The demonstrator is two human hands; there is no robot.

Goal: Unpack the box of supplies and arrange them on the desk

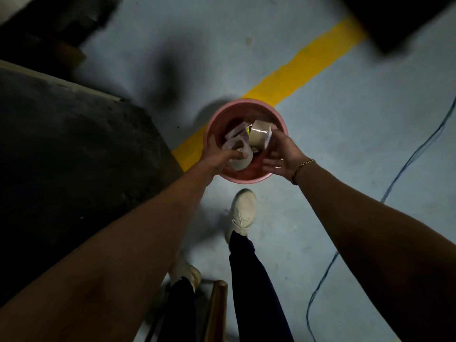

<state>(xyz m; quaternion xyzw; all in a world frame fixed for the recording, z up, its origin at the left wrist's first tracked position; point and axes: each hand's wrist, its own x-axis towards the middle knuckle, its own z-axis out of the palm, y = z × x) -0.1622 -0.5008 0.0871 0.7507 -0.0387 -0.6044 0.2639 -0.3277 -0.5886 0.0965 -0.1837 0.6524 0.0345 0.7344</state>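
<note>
Blue floor (320, 144), pink basin (223, 112): left hand (217, 159) grips crumpled plastic (238, 157); right hand (282, 154) pinches tape roll (259, 137) (above the basin's right rim).

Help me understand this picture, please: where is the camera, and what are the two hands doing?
There is no machine here. One camera, worn on a person's head, looks down, so both bare arms reach in from the bottom of the picture. A pink bucket stands on the pale floor, on a yellow line. The left hand grips crumpled clear wrapping at the bucket's mouth. The right hand holds a roll of tape over it. Nearer the camera is a pale shoe. A blue cable runs along the right.
</note>
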